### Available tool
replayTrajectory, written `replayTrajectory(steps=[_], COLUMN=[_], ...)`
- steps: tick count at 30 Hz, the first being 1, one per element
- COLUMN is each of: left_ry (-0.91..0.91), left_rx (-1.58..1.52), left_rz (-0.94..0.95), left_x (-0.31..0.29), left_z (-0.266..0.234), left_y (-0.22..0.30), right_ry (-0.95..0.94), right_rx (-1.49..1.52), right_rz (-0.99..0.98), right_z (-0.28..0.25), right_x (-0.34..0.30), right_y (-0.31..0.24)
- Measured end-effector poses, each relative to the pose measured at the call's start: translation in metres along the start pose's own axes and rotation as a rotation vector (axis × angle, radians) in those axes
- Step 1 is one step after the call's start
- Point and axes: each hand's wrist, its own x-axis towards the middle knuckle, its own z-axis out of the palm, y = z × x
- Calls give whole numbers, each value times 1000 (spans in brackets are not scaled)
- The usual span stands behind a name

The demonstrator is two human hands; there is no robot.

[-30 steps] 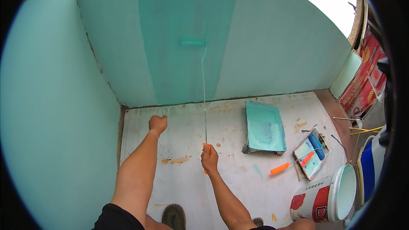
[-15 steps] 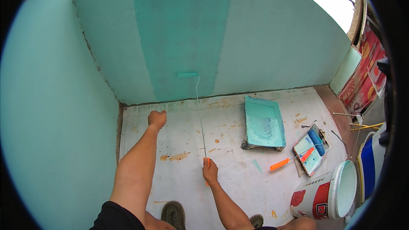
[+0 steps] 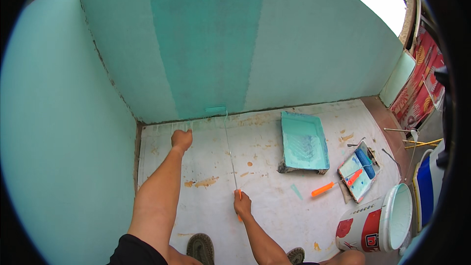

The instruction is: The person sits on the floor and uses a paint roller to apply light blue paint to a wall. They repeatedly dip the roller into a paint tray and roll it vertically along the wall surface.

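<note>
My right hand is closed around the orange handle of a paint roller. Its long thin metal rod runs away from me to the turquoise roller head, at the foot of the far wall. A darker turquoise band of paint runs down that wall above the roller head. My left hand is closed in a fist, held out left of the rod, with nothing showing in it. To the right, a paint tray coated in turquoise lies on the white floor sheet.
A smaller tray holds a blue roller and orange-handled tools. A white and red bucket leans at the lower right, near a blue and white container. A light turquoise wall rises on the left. My shoes are at the bottom.
The roller head has moved down the far wall to its base, and my right hand has drawn slightly toward me with the handle. My left hand stays almost where it was.
</note>
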Motion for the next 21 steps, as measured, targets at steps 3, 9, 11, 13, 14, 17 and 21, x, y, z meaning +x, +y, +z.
replayTrajectory(steps=[3,9,11,13,14,17,21], left_ry=[-39,-18,5,2,1,-28,-59], left_rx=[-57,-52,-31,-27,-41,-65,-61], left_rz=[-45,-46,-33,-26,-18,-58,-54], left_x=[-3,2,5,7,7,7,8], left_z=[-3,-2,-1,0,0,0,1], left_y=[2,-6,-9,-10,-11,-12,-12], right_ry=[10,-16,33,20,46,89,89], right_rx=[-27,-6,-28,19,117,322,486], right_rz=[-11,-13,-68,36,-105,-311,-571], right_z=[-1,2,5,8,10,11,-7], right_x=[-1,5,2,-5,-6,-16,5], right_y=[-1,13,20,21,16,-18,-123])
